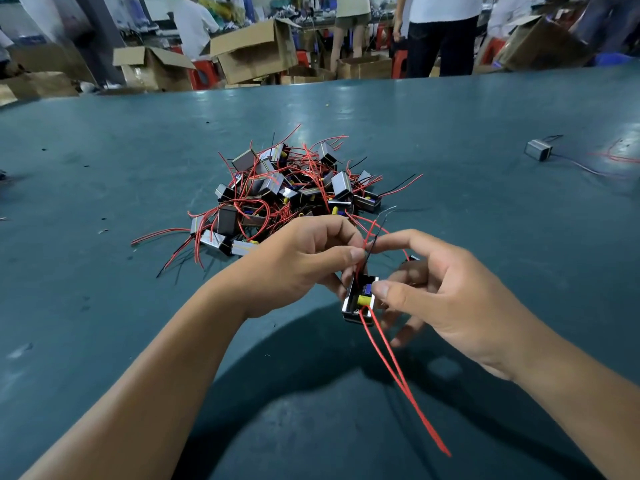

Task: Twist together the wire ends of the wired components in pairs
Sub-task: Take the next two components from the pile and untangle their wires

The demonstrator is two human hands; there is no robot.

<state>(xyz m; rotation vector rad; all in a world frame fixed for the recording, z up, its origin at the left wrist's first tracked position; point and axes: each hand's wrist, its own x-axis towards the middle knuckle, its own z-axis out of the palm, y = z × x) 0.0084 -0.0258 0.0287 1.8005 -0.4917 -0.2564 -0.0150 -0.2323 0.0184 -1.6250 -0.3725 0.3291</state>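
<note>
A small open metal box component (358,301) with a yellow and a blue part inside hangs between my hands above the green table (485,209). My left hand (304,265) pinches its red and black wires (372,237) between thumb and forefinger just above the box. My right hand (446,296) pinches the box's right side with its thumb, its forefinger reaching to the same wires. Two long red wires (405,386) trail from the box toward me. A heap of like components (284,192) with red and black wires lies beyond my hands.
One single component (538,149) with its wires lies on the table far right. Past the table's far edge stand open cardboard boxes (256,50), red stools and several people.
</note>
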